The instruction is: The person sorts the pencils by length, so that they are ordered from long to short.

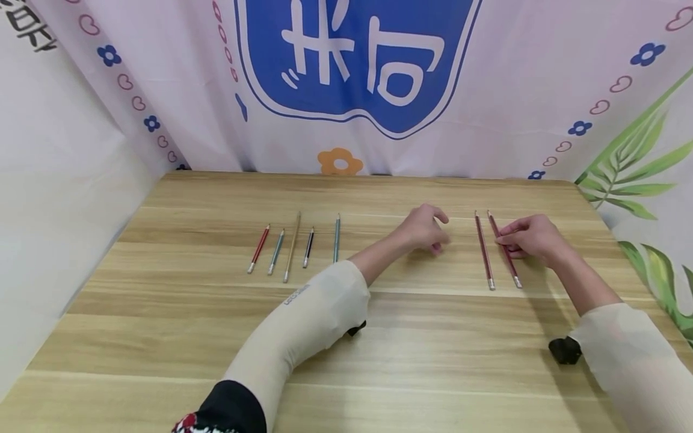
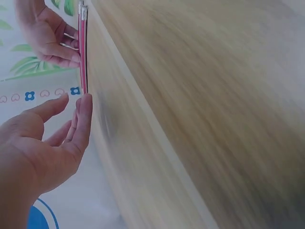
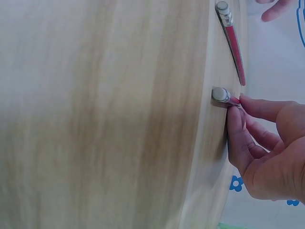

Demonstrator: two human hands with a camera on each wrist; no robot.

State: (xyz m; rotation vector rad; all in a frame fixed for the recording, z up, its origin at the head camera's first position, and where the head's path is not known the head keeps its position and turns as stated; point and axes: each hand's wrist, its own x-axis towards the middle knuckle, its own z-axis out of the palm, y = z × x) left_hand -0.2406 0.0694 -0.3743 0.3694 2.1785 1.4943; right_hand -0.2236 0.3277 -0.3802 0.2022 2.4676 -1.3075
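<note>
In the head view my right hand pinches a dark red pencil between thumb and fingertips, its metal-capped eraser end towards me. The right wrist view shows that pencil's white eraser just beyond the fingertips, low over the wood. A second dark red pencil lies on the table to its left, untouched and roughly parallel. My left hand hovers left of this pair with nothing in it. In the left wrist view its fingers are spread apart from the thumb, loosely bent.
On the left of the wooden table lie a short red pencil, a short teal pencil, a long tan pencil, a short dark pencil and a long teal pencil, partly behind my left sleeve. A printed curtain hangs behind.
</note>
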